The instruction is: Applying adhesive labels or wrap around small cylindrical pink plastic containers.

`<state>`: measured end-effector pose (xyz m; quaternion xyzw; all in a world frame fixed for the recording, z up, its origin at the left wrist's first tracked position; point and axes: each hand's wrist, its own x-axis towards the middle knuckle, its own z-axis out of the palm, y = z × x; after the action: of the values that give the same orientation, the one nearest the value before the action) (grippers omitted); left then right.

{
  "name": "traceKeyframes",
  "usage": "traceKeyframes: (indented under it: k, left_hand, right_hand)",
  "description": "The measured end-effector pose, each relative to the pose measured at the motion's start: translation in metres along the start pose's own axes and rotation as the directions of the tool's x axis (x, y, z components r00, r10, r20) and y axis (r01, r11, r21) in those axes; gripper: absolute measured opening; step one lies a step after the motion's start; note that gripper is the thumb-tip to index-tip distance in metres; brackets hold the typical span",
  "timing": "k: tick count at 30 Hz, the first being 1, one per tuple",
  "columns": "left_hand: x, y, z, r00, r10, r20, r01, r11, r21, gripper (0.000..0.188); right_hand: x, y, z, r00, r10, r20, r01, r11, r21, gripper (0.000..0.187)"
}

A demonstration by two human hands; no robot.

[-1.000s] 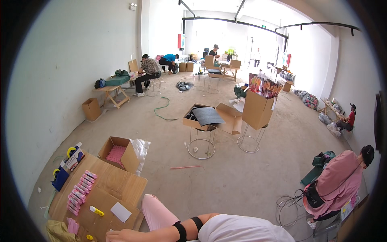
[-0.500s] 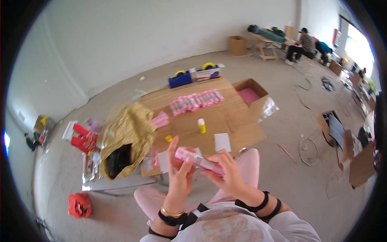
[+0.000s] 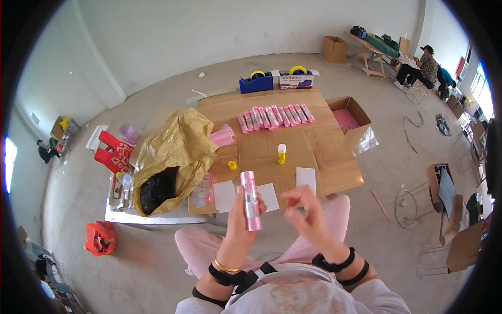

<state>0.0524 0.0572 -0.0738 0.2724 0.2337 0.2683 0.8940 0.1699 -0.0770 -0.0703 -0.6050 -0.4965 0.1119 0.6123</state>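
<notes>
My left hand (image 3: 239,222) is wrapped round a pink roll (image 3: 250,201) with a silvery printed band, held nearly upright above my lap. To its right, my right hand (image 3: 308,217) is off the roll, fingers apart and loosely bent, with nothing visible in it. Ahead on the wooden table (image 3: 340,157) stands a glue stick (image 3: 281,154) with a yellow body, uncapped, its white top showing. A yellow cap (image 3: 232,165) lies to its left. White paper pieces (image 3: 306,179) lie along the near edge. Farther back, several similar pink rolls (image 3: 274,116) form a row.
A gold sack (image 3: 183,136) with a black bag inside sits on the left. Behind the rolls are a blue tape dispenser (image 3: 256,83) and another on a box. An open carton (image 3: 361,125) stands right of the table. People sit in the far background.
My right hand has let go of the pink roll and moved right. The left hand has turned the roll from slanted to nearly upright. The view has shifted slightly.
</notes>
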Motion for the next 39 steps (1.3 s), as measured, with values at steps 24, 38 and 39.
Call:
traceKeyframes:
  k: [24,38,39]
  left_hand:
    - [0.017,0.021,-0.009,0.995,-0.091,0.044,0.095,0.99,-0.1,0.037]
    - [-0.047,0.021,0.031,0.969,-0.018,0.246,-0.003,0.996,0.085,0.023]
    - [-0.048,0.022,0.031,0.969,-0.02,0.245,0.004,0.998,0.068,0.023]
  right_hand:
    - [0.083,0.022,0.022,0.991,0.109,0.072,-0.127,0.929,0.347,0.032]
    - [0.056,-0.037,-0.014,0.986,0.121,-0.117,-0.057,0.894,0.445,0.02]
    - [0.049,-0.05,-0.015,0.985,0.147,-0.086,-0.087,0.869,0.488,0.021]
